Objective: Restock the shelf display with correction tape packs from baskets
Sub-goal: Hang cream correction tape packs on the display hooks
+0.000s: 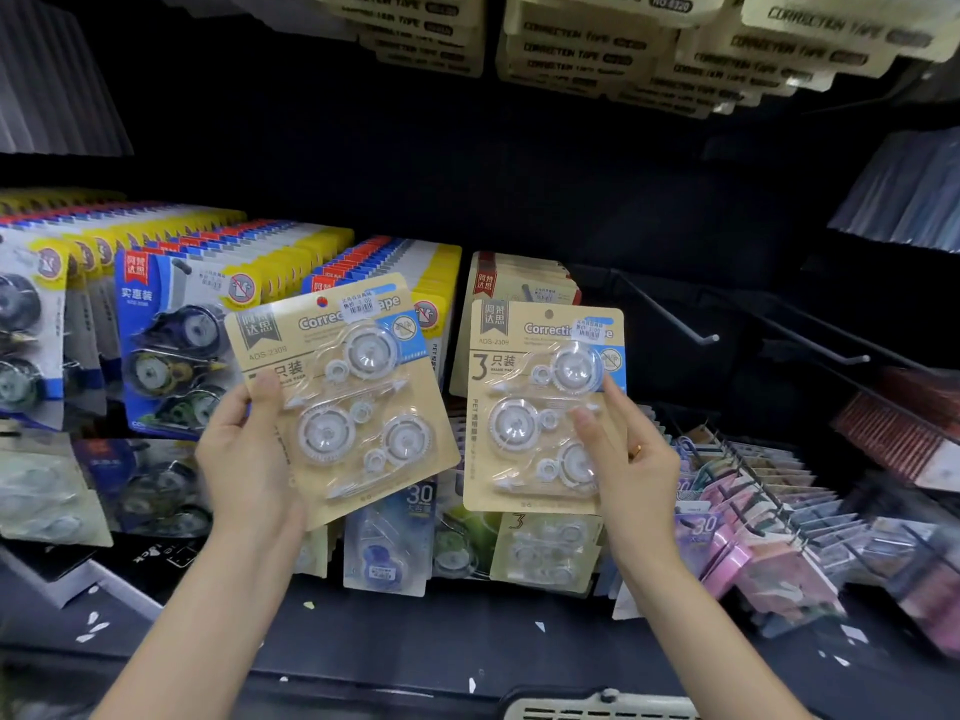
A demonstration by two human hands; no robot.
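My left hand (244,454) grips a tan correction tape pack (343,392) by its lower left edge, tilted clockwise, with three clear tape dispensers under its blister. My right hand (631,459) pinches a second tan pack (540,407) at its right side, held upright in front of a short row of matching tan packs (524,280) hanging on a peg. Both packs carry white price stickers near the top.
Blue-and-yellow tape packs (171,324) fill the pegs to the left. Bare metal pegs (670,314) jut out on the right. Cream packs (587,49) hang overhead. Pink and assorted packs (753,527) sit lower right. A basket rim (602,706) shows at the bottom edge.
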